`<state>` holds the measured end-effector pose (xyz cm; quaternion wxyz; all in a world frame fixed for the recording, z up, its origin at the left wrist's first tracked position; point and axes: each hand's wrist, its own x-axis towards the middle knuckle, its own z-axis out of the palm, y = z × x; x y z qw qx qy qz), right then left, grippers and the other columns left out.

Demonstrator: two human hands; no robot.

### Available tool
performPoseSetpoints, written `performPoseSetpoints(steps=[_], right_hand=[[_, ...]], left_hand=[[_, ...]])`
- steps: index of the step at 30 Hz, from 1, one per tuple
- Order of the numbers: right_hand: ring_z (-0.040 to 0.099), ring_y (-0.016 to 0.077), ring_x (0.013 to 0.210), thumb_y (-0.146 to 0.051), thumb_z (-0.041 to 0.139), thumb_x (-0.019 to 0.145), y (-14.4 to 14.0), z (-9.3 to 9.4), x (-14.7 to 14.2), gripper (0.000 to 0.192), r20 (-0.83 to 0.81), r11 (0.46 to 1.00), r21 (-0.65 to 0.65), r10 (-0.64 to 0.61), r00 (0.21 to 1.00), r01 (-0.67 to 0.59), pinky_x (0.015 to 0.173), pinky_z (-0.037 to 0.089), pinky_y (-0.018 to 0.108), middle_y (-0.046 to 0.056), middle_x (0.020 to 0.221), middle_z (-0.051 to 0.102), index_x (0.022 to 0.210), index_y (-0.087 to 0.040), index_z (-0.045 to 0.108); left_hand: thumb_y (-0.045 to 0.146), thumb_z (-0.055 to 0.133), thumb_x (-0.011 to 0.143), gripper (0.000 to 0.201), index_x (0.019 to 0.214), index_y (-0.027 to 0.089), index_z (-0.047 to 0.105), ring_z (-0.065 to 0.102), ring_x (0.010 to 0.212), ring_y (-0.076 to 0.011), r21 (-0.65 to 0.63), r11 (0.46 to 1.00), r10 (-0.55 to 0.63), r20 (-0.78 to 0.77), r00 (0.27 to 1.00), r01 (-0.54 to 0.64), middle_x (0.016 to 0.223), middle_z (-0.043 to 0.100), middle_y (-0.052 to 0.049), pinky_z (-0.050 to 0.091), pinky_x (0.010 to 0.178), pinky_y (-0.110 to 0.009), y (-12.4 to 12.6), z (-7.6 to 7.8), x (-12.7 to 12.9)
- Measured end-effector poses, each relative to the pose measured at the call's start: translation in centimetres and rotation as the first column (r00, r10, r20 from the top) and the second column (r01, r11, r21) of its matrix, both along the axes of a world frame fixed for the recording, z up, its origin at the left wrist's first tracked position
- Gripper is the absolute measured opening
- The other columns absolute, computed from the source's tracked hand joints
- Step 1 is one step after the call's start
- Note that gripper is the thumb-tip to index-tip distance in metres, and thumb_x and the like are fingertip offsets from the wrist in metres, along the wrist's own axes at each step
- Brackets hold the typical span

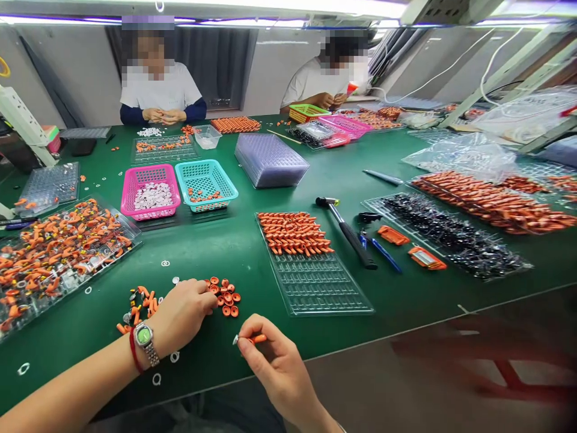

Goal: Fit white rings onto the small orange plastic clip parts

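Observation:
My right hand (274,364) pinches a small orange part (259,338) between thumb and fingers, above the table's near edge. A pale silvery tip (235,340) sticks out at its left end. My left hand (192,310), with a watch (145,335) on the wrist, bends its fingers down at the left side of a cluster of orange round cups (228,297). Those fingers are drawn together; their tips and anything in them are hidden. Left of this hand lies a small pile of orange curved pieces (143,300), partly covered by the wrist.
A clear tray (322,288) holds rows of orange parts at its far end. Beside it lie a hammer (347,234) and blue-handled pliers (383,252). Pink (127,195) and turquoise (232,189) baskets stand farther back. Two people sit across the green table (211,246).

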<state>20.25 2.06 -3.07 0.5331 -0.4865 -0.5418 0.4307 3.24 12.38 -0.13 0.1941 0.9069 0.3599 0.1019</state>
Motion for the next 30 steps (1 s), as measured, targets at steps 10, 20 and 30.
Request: performPoseSetpoints(steps=[10,20,30], right_hand=[[0.049,0.0142,0.062,-0.029,0.056,0.092,0.4,-0.2,-1.0,0.016,-0.017,0.997,-0.029,0.066,0.998,-0.066,0.057,0.041,0.025,-0.001,0.07,0.054,0.078,-0.02,0.058],[0.044,0.0131,0.057,-0.034,0.054,0.092,0.3,-0.7,-1.2,0.02,-0.022,0.991,-0.1,0.09,0.996,-0.092,0.052,0.035,0.025,-0.003,0.067,0.047,0.078,-0.019,0.055],[0.043,0.0122,0.055,-0.03,0.054,0.091,0.3,-0.8,-1.0,0.017,-0.025,0.986,-0.132,0.101,0.995,-0.104,0.051,0.034,0.024,-0.003,0.067,0.046,0.077,-0.019,0.055]], left_hand=[[0.017,0.061,0.089,0.015,0.092,0.023,0.074,0.068,0.078,-0.0179,-0.144,0.983,0.122,0.066,0.99,-0.111,0.081,0.073,-0.001,0.05,0.07,-0.024,-1.4,1.1,-2.9],[0.014,0.06,0.088,0.018,0.09,0.021,0.076,0.062,0.078,-0.0202,-0.028,0.977,0.212,0.019,0.977,-0.211,0.082,0.065,-0.004,0.047,0.069,-0.029,2.1,0.7,-2.9],[0.012,0.056,0.087,0.012,0.082,0.018,0.064,0.062,0.073,-0.0221,-0.063,0.959,0.283,0.092,0.955,-0.278,0.076,0.065,-0.003,0.048,0.069,-0.033,0.2,1.0,-3.4]])
